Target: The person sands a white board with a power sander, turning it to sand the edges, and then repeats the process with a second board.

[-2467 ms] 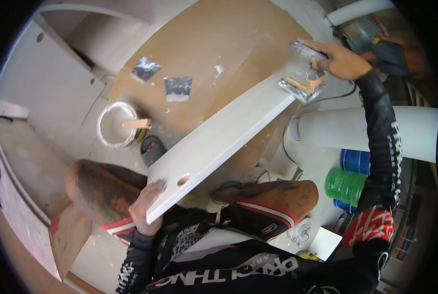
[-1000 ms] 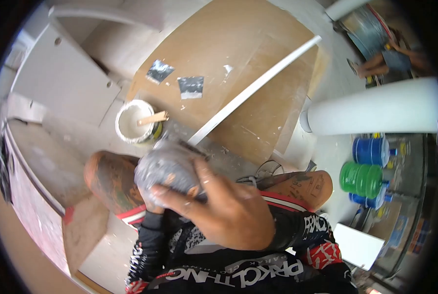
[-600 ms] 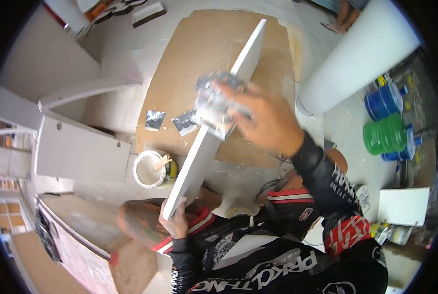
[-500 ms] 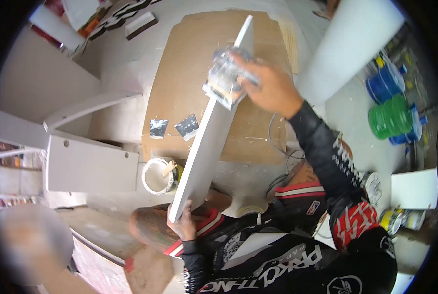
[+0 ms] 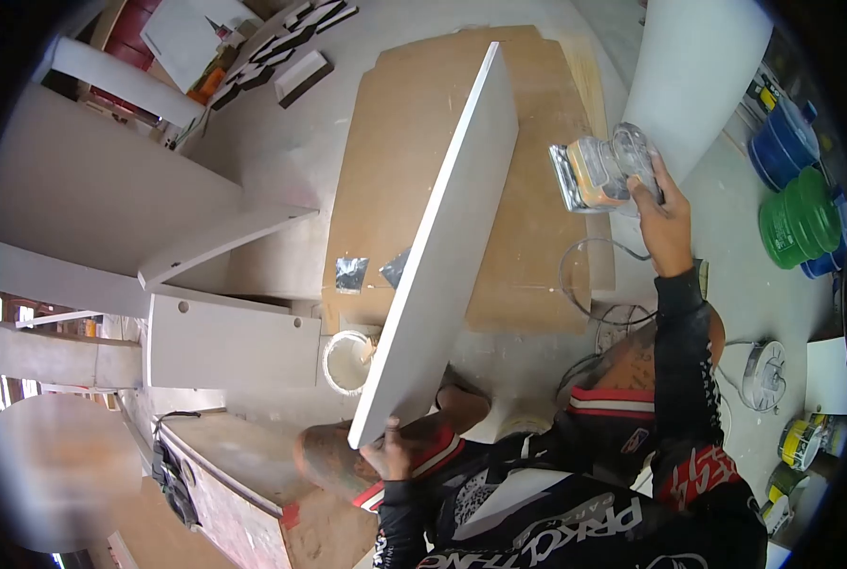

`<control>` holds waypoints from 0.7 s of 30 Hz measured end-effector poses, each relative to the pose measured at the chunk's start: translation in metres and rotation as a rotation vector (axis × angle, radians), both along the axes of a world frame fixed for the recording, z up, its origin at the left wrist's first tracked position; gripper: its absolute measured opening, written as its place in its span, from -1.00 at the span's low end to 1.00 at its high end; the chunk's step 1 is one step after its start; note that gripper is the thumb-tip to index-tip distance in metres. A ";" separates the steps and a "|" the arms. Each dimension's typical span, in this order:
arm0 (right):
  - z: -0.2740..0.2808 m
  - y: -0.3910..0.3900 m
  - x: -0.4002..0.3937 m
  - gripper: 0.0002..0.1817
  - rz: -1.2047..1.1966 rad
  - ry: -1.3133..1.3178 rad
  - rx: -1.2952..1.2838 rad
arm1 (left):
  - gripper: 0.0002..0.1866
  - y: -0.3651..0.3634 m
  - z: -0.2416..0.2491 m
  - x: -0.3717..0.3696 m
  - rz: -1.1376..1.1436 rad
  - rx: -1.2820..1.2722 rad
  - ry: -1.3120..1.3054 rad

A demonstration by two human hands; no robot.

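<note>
My left hand [image 5: 388, 455] grips the lower end of a long white board [image 5: 452, 228], which stands on its edge and slants up and away over a brown cardboard sheet [image 5: 376, 161]. Out to the right of the board, my right hand [image 5: 665, 218] is wrapped round the round top of an electric sander [image 5: 605, 171]. The sander is tilted, its flat pad facing left toward the board and apart from it. A cable runs below the sander.
A white-rimmed bucket [image 5: 347, 363] stands left of the board's lower end. Dark square sheets [image 5: 351, 275] lie on the cardboard. White panels [image 5: 229, 337] are at the left, a white cylinder [image 5: 693, 85] at the upper right, blue and green water jugs [image 5: 800, 218] at the right.
My right hand has moved right with the sander, off the board's narrow edge and away from it. The view has shifted a little; my left hand still holds the board's lower end.
</note>
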State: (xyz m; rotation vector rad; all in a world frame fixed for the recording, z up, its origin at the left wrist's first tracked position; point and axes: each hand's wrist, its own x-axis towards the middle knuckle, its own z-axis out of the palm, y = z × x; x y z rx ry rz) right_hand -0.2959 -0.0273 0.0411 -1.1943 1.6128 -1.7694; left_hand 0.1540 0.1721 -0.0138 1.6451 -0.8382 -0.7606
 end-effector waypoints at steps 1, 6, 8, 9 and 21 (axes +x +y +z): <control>0.007 0.005 -0.002 -0.41 -0.014 0.031 0.008 | -0.69 -0.007 0.006 0.008 -0.040 -0.086 -0.184; 0.014 0.017 -0.022 -0.41 -0.072 0.161 0.011 | -0.49 -0.054 0.111 0.036 -0.089 -0.293 -0.270; 0.012 0.014 -0.033 -0.41 -0.111 0.224 0.022 | -0.56 -0.080 0.173 0.038 -0.100 -0.381 -0.386; 0.008 0.014 -0.041 -0.41 -0.083 0.183 0.020 | -0.60 -0.090 0.217 0.026 -0.139 -0.332 -0.456; 0.042 0.044 -0.051 -0.39 -0.179 0.275 0.128 | -0.54 -0.285 0.449 -0.122 -0.318 -0.546 -1.313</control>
